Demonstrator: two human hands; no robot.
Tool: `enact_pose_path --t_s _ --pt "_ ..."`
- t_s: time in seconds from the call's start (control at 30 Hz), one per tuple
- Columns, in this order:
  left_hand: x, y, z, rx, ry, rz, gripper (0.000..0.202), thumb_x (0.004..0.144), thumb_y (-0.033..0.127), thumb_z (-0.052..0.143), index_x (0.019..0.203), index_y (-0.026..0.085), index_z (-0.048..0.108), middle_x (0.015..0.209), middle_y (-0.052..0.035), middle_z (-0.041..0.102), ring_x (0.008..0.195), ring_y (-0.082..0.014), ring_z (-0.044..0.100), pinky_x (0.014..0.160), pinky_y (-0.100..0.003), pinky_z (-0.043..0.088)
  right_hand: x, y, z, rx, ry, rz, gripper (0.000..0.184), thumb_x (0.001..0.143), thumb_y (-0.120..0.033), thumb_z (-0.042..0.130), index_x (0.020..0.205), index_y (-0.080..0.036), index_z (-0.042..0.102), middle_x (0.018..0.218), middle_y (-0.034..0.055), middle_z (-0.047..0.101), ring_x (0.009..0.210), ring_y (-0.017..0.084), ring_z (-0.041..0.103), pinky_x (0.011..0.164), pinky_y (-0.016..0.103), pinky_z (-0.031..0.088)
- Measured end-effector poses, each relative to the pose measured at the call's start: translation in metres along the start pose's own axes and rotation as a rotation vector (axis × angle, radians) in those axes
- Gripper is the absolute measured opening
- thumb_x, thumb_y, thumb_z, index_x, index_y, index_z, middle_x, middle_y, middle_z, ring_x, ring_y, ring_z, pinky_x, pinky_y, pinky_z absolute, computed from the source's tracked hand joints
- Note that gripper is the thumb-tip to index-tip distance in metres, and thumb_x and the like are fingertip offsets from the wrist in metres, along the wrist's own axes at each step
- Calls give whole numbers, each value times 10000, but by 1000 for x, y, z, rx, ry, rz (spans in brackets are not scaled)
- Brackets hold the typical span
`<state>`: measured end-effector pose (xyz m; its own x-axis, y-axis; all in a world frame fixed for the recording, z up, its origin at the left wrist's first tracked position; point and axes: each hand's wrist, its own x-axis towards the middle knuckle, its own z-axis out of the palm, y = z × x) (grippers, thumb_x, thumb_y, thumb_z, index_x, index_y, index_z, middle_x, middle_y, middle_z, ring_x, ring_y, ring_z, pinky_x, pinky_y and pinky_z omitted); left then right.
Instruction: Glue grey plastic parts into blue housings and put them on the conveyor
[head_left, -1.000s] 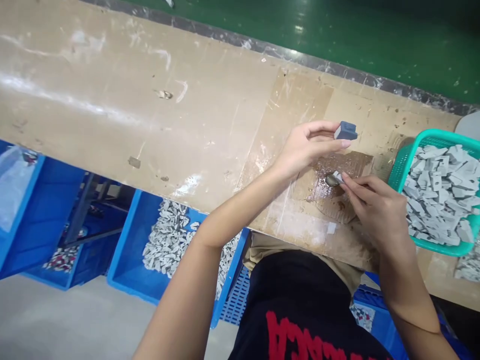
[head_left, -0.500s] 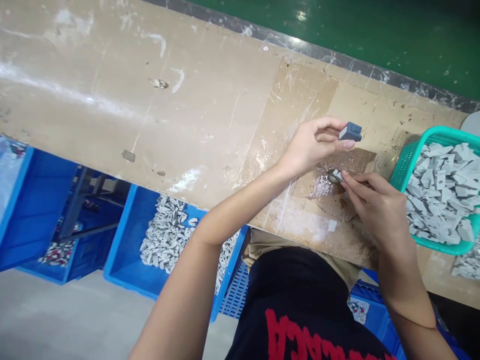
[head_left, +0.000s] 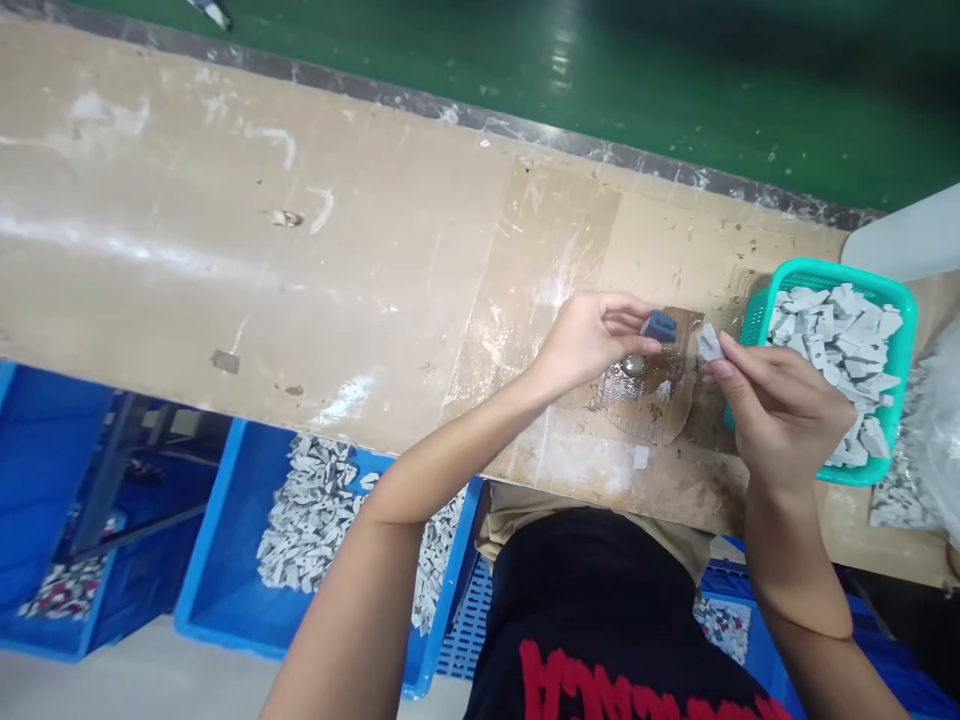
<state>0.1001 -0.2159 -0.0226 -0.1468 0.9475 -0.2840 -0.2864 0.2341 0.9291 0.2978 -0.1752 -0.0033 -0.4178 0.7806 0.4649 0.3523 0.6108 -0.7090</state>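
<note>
My left hand [head_left: 592, 335] is closed in a pinch on a small blue-grey block [head_left: 658, 325], held just above a brown glossy patch of cardboard [head_left: 649, 395] on the bench. My right hand [head_left: 780, 405] is closed on a small pale grey piece [head_left: 708, 343], a short way right of the block. The two pieces are apart. A small round dark blob [head_left: 634, 365] lies on the cardboard beneath my left fingers.
A teal basket [head_left: 761, 320] full of pale grey pieces stands at the right of the tan bench [head_left: 300, 260]. More grey pieces lie loose at the far right [head_left: 896, 495]. Below the bench are blue bins [head_left: 217, 590], one heaped with grey pieces [head_left: 315, 510]. Green floor lies beyond.
My right hand lifted the pale piece off the glossy cardboard and raised it beside the block. My left hand lowered toward the cardboard. The view shifted, so everything sits lower and further left.
</note>
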Motion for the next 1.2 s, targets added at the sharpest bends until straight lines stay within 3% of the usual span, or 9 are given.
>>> enact_pose_path --t_s 0.2,0.53,0.87,1.2 --pt "-5 -6 10 -34 -134 -73 279 615 109 831 879 137 743 907 -63 776 873 -186 742 884 -367 600 0 2 -3 34 3 -2 337 862 -183 730 1133 -380 758 900 4 749 750 169 690 649 329 569" --pt "-9 -5 12 -91 -151 -12 257 601 131 852 831 135 740 847 -58 775 827 -193 754 852 -366 621 2 -2 -9 -35 -114 -47 335 891 -172 691 1141 -386 759 916 22 727 768 166 672 632 314 542" --pt "-22 -12 25 -22 9 131 227 730 149 741 955 152 774 960 -83 797 755 -178 769 757 -309 658 -4 -4 -4 -107 -99 -28 321 901 -137 629 1084 -348 787 914 40 709 758 171 668 620 318 552" --pt "-20 -16 23 18 93 128 257 670 132 767 926 149 765 896 -66 797 773 -181 766 738 -292 652 -13 -8 11 -97 -106 37 350 915 -107 564 1104 -307 781 861 40 673 741 160 649 615 301 550"
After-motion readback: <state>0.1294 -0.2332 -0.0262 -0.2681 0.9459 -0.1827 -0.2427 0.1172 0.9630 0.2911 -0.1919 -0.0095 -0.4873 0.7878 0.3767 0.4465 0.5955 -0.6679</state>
